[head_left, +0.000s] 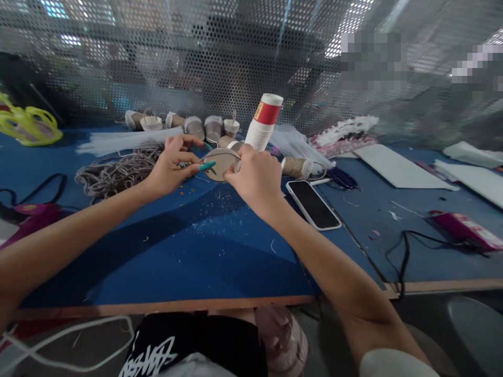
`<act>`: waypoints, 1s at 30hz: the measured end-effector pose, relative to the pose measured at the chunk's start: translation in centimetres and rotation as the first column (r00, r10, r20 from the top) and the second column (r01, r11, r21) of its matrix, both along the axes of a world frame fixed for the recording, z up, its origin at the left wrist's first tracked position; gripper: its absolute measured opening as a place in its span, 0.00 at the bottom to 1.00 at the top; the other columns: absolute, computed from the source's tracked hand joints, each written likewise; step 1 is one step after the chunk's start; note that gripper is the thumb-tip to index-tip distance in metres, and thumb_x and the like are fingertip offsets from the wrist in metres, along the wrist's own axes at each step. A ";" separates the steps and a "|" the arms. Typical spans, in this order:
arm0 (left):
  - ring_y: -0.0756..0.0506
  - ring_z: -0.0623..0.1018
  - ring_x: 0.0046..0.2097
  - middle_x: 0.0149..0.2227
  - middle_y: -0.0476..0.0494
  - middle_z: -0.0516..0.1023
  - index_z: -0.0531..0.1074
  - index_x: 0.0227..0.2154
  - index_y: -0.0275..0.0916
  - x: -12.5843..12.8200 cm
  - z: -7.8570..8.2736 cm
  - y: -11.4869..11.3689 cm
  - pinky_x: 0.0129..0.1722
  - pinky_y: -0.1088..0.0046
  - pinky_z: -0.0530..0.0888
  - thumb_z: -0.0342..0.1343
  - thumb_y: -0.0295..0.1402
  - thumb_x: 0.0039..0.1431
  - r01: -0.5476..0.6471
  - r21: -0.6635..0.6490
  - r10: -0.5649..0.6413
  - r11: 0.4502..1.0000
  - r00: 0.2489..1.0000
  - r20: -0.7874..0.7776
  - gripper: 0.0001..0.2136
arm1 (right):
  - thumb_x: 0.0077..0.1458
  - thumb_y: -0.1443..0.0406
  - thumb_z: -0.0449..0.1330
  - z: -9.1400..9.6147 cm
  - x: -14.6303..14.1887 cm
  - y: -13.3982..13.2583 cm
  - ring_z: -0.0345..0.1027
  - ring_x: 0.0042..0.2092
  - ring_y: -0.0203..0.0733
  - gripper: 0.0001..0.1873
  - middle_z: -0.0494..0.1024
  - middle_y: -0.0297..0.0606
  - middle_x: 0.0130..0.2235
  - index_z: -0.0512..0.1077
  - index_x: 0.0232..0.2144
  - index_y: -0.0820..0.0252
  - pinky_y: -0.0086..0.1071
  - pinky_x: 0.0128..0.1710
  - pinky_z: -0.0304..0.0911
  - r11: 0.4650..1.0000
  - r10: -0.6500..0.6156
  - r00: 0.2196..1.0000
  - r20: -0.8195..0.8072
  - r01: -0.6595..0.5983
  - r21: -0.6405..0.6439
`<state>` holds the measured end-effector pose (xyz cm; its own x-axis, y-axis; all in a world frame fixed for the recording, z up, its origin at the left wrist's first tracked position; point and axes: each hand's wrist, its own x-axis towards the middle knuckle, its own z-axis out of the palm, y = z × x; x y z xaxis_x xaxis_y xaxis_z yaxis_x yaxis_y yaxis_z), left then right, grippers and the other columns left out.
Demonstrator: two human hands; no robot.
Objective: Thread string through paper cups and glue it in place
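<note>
My right hand [257, 175] is closed on a round beige cardboard disc [220, 166], thumb on the near face. Along the disc's upper edge runs a thin grey cord [218, 151]. At the disc's left side, the teal-nailed thumb and index finger of my left hand [176, 161] close around the cord by the rim; the exact contact is small and partly hidden. A heap of grey cord [118, 172] lies left of that hand. Just behind the disc is a brown-wrapped cup [230, 143], partly covered by it.
A stack of white paper cups [259, 131] leans behind my right hand. Wrapped cups [195, 127] line the mesh wall. A phone [313, 204] lies right, a purple glue gun [31, 220] left, a yellow basket [33, 125] far left, white boards [403, 166] at right.
</note>
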<state>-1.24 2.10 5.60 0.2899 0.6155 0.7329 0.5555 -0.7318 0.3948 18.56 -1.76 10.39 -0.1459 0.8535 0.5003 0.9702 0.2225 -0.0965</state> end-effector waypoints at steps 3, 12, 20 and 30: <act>0.41 0.69 0.51 0.50 0.44 0.73 0.77 0.25 0.40 0.0 -0.3 0.0 0.53 0.55 0.70 0.54 0.46 0.62 -0.025 0.023 0.025 0.999 0.999 -0.026 0.17 | 0.50 0.69 0.58 0.0 0.0 -0.1 0.70 0.31 0.45 0.17 0.75 0.41 0.28 0.71 0.44 0.66 0.34 0.29 0.59 1.000 0.009 1.000 -0.021 -0.009 0.007; 0.40 0.66 0.50 0.48 0.45 0.73 0.76 0.27 0.41 0.0 -0.9 -0.1 0.51 0.53 0.68 0.52 0.43 0.64 -0.082 0.276 0.100 0.958 0.994 -0.052 0.15 | 0.48 0.70 0.60 -0.3 0.0 0.2 0.69 0.34 0.50 0.20 0.73 0.44 0.27 0.71 0.46 0.67 0.36 0.31 0.58 0.997 0.081 0.986 -0.147 -0.082 0.001; 0.37 0.65 0.49 0.46 0.42 0.74 0.74 0.26 0.43 0.4 -1.0 -0.7 0.49 0.51 0.64 0.55 0.40 0.63 -0.093 0.307 0.114 0.947 0.992 -0.049 0.12 | 0.48 0.71 0.59 -0.1 0.0 0.0 0.69 0.34 0.51 0.17 0.69 0.40 0.24 0.70 0.44 0.66 0.38 0.34 0.59 0.993 0.106 0.975 -0.196 -0.114 -0.029; 0.38 0.67 0.50 0.46 0.42 0.73 0.75 0.32 0.45 0.2 -0.8 -0.8 0.51 0.50 0.66 0.49 0.46 0.66 -0.071 0.333 0.095 0.940 0.994 -0.054 0.14 | 0.45 0.69 0.61 -0.1 0.4 0.7 0.69 0.33 0.48 0.13 0.71 0.38 0.25 0.71 0.37 0.62 0.38 0.33 0.59 0.990 0.134 0.958 -0.252 -0.142 -0.016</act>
<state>-1.02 1.31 4.76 0.3049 0.3668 0.8789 0.6371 -0.7645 0.0981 18.91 -1.11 10.26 -0.1379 0.8509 0.5069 0.8744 0.3450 -0.3413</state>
